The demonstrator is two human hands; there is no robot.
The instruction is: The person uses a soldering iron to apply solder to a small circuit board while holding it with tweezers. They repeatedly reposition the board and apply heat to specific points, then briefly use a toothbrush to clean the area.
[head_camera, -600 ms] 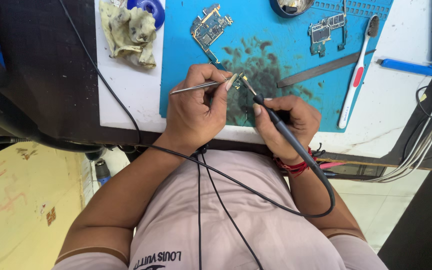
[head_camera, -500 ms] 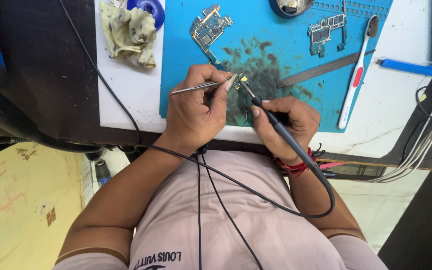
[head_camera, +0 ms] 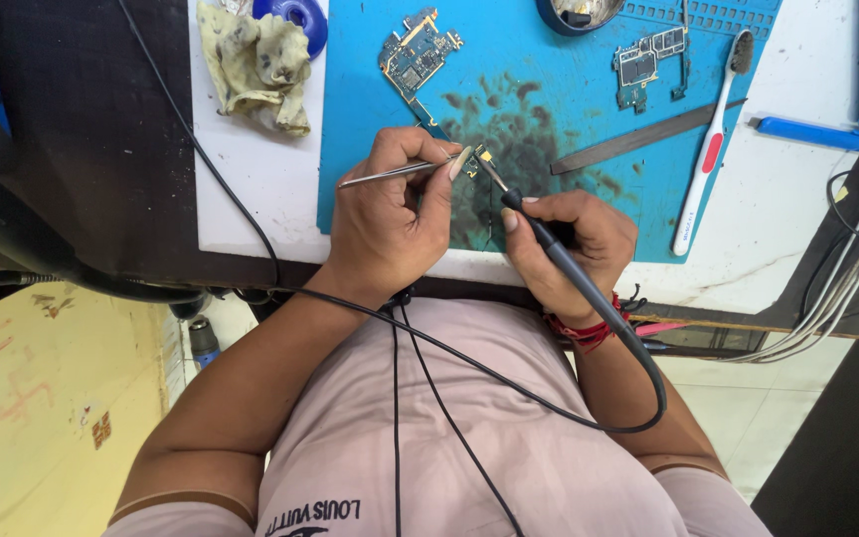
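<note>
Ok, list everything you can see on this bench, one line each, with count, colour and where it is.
Work mat: one, blue with dark stains, centre of bench.
Circuit boards: two, one upper left of mat, one upper right.
Small part: one, gold-toned, between the tool tips.
Tweezers: one, silver, in left hand.
Soldering iron: one, black, corded, in right hand.
Toothbrush: one, white and red, right of mat.
Metal strip: one, grey, on mat.
Rag: one, yellowish, upper left.
Left hand: pinching the tweezers.
Right hand: gripping the iron.
</note>
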